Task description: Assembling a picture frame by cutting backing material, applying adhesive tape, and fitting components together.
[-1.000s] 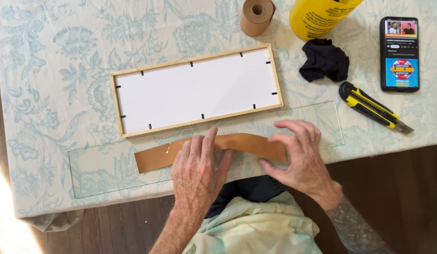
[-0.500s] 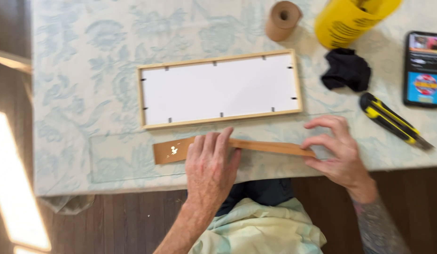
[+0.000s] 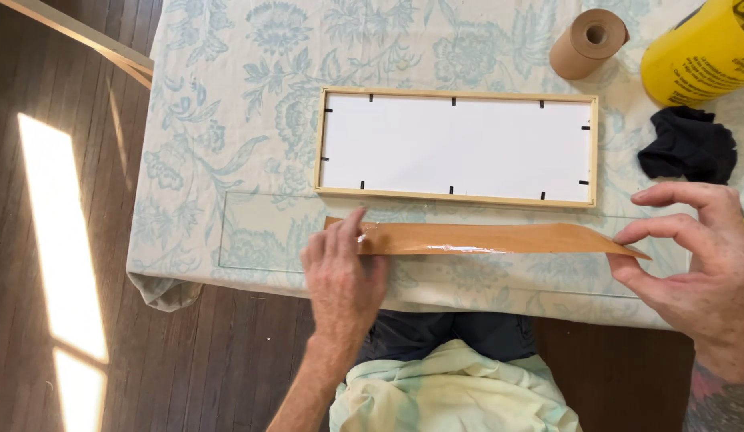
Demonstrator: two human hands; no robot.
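Note:
A long strip of brown paper tape (image 3: 500, 238) lies on a clear glass pane (image 3: 252, 232) at the table's near edge. My left hand (image 3: 340, 276) presses flat on the strip's left end, fingers together. My right hand (image 3: 700, 256) is at the strip's pointed right end, thumb and fingers spread, the thumb touching the tip. Just beyond the strip lies a light wooden picture frame (image 3: 456, 146), face down, with a white backing and small black tabs.
The table wears a pale blue floral cloth (image 3: 228, 120). At the back right are a brown tape roll (image 3: 588, 42), a yellow cylinder (image 3: 700, 52) and a black rag (image 3: 688, 144). Dark wooden floor with sun patches lies to the left.
The view has shifted so the table sits further right. My left hand slid to the strip's left end. My right hand moved out to the right tip, uncovering most of the strip.

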